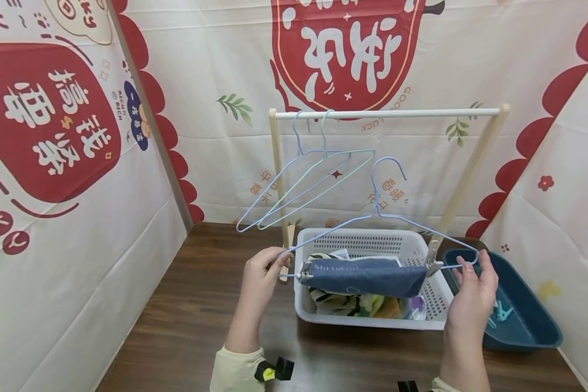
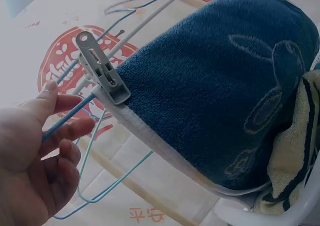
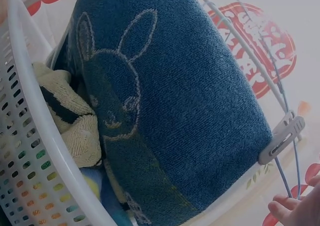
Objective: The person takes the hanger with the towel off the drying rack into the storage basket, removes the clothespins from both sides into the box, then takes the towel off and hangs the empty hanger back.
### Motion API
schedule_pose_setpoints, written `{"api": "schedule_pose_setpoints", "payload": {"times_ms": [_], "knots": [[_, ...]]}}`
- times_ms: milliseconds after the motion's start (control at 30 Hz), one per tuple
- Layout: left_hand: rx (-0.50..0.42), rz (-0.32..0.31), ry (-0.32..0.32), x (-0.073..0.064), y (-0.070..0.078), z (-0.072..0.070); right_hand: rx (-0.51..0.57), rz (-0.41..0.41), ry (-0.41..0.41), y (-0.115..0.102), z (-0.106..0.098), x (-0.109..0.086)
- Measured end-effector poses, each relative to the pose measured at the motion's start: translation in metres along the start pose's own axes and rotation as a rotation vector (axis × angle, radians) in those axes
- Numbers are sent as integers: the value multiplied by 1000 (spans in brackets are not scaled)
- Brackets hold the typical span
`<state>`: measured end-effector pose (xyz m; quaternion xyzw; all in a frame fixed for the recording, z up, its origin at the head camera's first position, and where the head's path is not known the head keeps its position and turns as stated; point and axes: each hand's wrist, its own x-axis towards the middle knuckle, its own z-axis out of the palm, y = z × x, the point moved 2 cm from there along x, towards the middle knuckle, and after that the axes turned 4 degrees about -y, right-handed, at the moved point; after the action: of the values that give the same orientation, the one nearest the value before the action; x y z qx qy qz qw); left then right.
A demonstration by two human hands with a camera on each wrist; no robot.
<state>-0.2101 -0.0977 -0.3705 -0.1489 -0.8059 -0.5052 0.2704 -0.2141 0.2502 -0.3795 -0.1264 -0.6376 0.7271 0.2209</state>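
A blue wire hanger (image 1: 340, 224) is held up between both hands, above the front of the basket. Over its bottom bar hangs a dark blue towel (image 1: 367, 276) with a rabbit outline, fixed by a grey clothespin (image 2: 102, 68) at the left end and another clothespin (image 3: 282, 137) at the right. My left hand (image 1: 264, 272) pinches the hanger's left corner. The right corner lies in the fingers of my right hand (image 1: 474, 288), which grip it. In the right wrist view only part of that hand shows, at the lower right edge.
A white perforated basket (image 1: 372, 322) holds folded cloths, one striped (image 3: 75, 121). Behind it stands a drying rack (image 1: 387, 113) with two hangers (image 1: 323, 158) at its left end. To the right, a dark teal tub (image 1: 529, 321) contains light-blue clothespins (image 1: 503, 311).
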Motion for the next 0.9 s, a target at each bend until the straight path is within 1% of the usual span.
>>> {"api": "schedule_pose_setpoints", "payload": {"times_ms": [100,233,367,433,567,667,800,900], "knots": [[99,51,36,2,1,0,-3,22,-6,1,-2,0],[263,109,112,4,1,1,-16,31,-29,2,-2,-1],[349,156,195,4,-1,4,-47,31,-22,4,0,-2],[381,161,235,4,-3,6,-75,33,-15,5,0,-4],[437,153,297,2,-5,10,-124,40,-5,7,1,-6],[455,172,332,2,-7,12,-162,14,-5,8,3,-7],[423,234,369,1,-9,15,-209,-48,-16,8,4,-5],[405,290,400,0,-11,16,-276,-97,-35,6,3,-2]]}}
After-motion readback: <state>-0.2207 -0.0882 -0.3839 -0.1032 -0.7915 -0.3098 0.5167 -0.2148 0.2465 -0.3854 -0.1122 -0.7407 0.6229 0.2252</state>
